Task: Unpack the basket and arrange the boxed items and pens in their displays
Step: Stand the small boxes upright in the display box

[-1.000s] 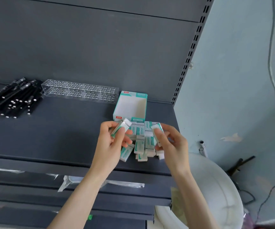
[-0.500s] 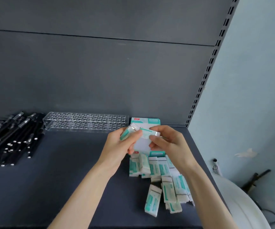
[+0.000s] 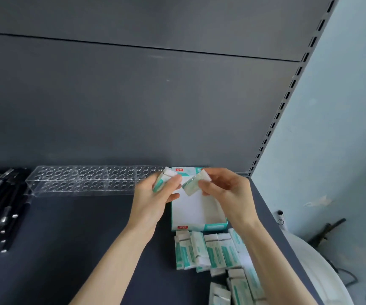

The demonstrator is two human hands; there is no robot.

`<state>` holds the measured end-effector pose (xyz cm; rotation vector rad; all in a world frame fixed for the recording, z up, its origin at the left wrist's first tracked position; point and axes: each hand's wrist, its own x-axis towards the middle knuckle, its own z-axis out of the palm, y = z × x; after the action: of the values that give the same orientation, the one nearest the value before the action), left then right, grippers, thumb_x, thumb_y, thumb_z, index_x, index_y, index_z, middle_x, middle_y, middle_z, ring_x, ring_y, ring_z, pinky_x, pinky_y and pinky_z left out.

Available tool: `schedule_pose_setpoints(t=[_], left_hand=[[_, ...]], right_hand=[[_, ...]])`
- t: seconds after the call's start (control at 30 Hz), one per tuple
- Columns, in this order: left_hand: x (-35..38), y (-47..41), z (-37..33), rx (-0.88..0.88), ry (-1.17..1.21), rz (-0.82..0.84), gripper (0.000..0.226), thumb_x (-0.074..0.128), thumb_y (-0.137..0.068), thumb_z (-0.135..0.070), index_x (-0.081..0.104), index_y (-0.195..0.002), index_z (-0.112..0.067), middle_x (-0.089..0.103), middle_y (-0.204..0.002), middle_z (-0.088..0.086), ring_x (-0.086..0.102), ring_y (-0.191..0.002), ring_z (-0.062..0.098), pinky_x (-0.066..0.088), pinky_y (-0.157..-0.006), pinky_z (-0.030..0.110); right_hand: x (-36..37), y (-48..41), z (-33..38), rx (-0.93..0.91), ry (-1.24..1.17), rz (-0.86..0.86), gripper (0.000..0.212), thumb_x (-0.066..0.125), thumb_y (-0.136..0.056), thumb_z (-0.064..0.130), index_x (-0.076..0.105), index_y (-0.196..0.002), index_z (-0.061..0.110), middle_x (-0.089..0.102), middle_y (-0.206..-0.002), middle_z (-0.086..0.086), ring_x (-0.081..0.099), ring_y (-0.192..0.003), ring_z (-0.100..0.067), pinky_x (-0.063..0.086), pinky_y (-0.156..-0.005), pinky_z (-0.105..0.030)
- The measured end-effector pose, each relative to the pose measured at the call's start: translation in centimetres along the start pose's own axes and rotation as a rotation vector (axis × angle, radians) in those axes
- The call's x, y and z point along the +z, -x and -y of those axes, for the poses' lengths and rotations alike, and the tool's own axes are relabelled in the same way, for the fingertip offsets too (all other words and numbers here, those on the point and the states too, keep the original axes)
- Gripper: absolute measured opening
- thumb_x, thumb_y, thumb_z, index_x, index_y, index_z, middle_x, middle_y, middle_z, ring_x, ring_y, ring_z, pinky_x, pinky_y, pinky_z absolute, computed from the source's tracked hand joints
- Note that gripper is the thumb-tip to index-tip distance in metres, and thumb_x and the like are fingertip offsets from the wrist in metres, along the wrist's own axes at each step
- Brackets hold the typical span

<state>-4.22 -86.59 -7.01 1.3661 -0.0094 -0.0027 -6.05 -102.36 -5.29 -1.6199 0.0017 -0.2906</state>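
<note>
The left hand (image 3: 153, 197) pinches a small teal-and-white box (image 3: 162, 181) between thumb and fingers, white end up. The right hand (image 3: 228, 190) pinches a second small box (image 3: 194, 183) of the same kind, tilted with its lower end toward the left hand. The two held boxes sit close together; whether they touch cannot be told.

Behind both hands rises a dark grey back panel (image 3: 133, 106), with a slotted upright (image 3: 287, 95) beyond the right hand. Under the hands lies the dark shelf (image 3: 67, 238). Lower and to the right of the right forearm shows the curved rim of a white tub (image 3: 323, 278).

Just left of the left hand a clear pen rack (image 3: 78, 180), pierced with rows of round holes, lies along the back panel. Further left, black pens (image 3: 3, 208) with silver bands lie in a loose heap on the shelf.

Directly below the held boxes stands the display carton (image 3: 199, 227). It is open, white inside and edged in teal, with a red label on its far rim and another on its near wall. The writing on both is too small to read.

Nearer the person than the carton, beside and under the right forearm, the loose boxes (image 3: 210, 252) lie flat. Some form a rough row, while others are scattered closer in. Each is white with teal print, and none of that print is legible.
</note>
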Motion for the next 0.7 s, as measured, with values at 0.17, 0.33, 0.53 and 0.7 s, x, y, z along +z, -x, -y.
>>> schedule_pose_setpoints(t=[0.17, 0.33, 0.53, 0.7], left_hand=[[0.9, 0.1, 0.4, -0.021, 0.091, 0.095, 0.012, 0.072, -0.078, -0.015, 0.073, -0.088, -0.009, 0.074, -0.085, 0.008, 0.07, -0.074, 0.016, 0.054, -0.063, 0.022], [1.4, 0.3, 0.5, -0.059, 0.15, 0.103, 0.02, 0.069, -0.081, -0.019, 0.071, -0.094, -0.005, 0.074, -0.086, 0.011, 0.072, -0.076, 0.024, 0.055, -0.062, 0.023], [0.3, -0.6, 0.1, -0.083, 0.089, 0.015, 0.024, 0.069, -0.084, -0.022, 0.059, -0.074, -0.003, 0.037, -0.054, -0.005, 0.033, -0.049, 0.009, 0.031, -0.043, 0.019], [0.4, -1.8, 0.6, -0.14, -0.044, 0.023, 0.033, 0.071, -0.082, -0.013, 0.064, -0.05, -0.019, 0.031, -0.044, -0.013, 0.026, -0.041, 0.007, 0.025, -0.038, 0.014]], right_hand=[[-0.4, -0.6, -0.5, 0.036, -0.148, 0.107, 0.016, 0.073, -0.076, 0.016, 0.074, -0.091, 0.022, 0.073, -0.082, 0.0, 0.064, -0.07, -0.013, 0.052, -0.07, -0.021], [-0.7, -0.8, -0.5, 0.014, -0.17, 0.236, 0.018, 0.07, -0.079, 0.025, 0.07, -0.096, 0.02, 0.072, -0.091, 0.002, 0.066, -0.086, -0.011, 0.047, -0.076, -0.015], [-0.4, -1.6, -0.5, -0.003, 0.169, 0.295, 0.021, 0.066, -0.085, 0.011, 0.067, -0.1, 0.026, 0.06, -0.093, 0.001, 0.061, -0.08, -0.023, 0.056, -0.074, -0.033], [-0.4, -2.3, -1.1, -0.06, 0.392, 0.251, 0.03, 0.079, -0.072, 0.009, 0.068, -0.093, 0.026, 0.065, -0.094, 0.006, 0.062, -0.079, -0.011, 0.051, -0.076, -0.017]])
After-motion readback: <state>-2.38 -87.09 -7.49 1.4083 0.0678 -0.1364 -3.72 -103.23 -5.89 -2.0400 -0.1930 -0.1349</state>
